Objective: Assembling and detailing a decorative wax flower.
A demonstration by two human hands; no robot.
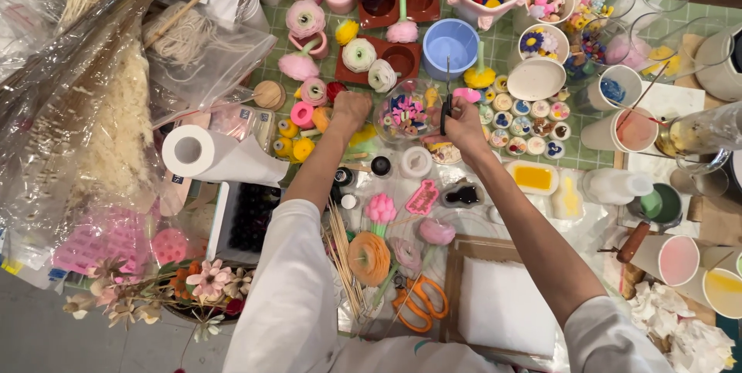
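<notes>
Plastic wrapping point(69, 102) with dried stems and pale fibres covered the far left of the crowded table, and the grey floor point(46, 334) showed below it. Next to the wrapping lay a roll of white paper towel point(205, 155), and under it a bunch of artificial flowers point(193, 284) hung over the table edge. Further right, the surface was a green checked mat point(595, 153) full of small wax flowers in pink, white and yellow, with brown moulds point(402, 25) near the top. The left hand point(349, 106) was closed into a fist above the yellow pieces, and I could not tell what it gripped. Just beside it stood a clear glass bowl point(407, 114) filled with tiny coloured pieces. The right hand point(464, 124) was at the right rim of this bowl, fingers pressed together around dark tweezers point(447, 98) that pointed up. Below the hands lay wooden sticks point(344, 253), an orange flower point(369, 258) and orange scissors point(421, 303). Right of them was a wooden frame point(450, 288) around a white sheet. On the far right stood paper cups point(680, 258) with coloured wax and crumpled paper point(672, 327).
</notes>
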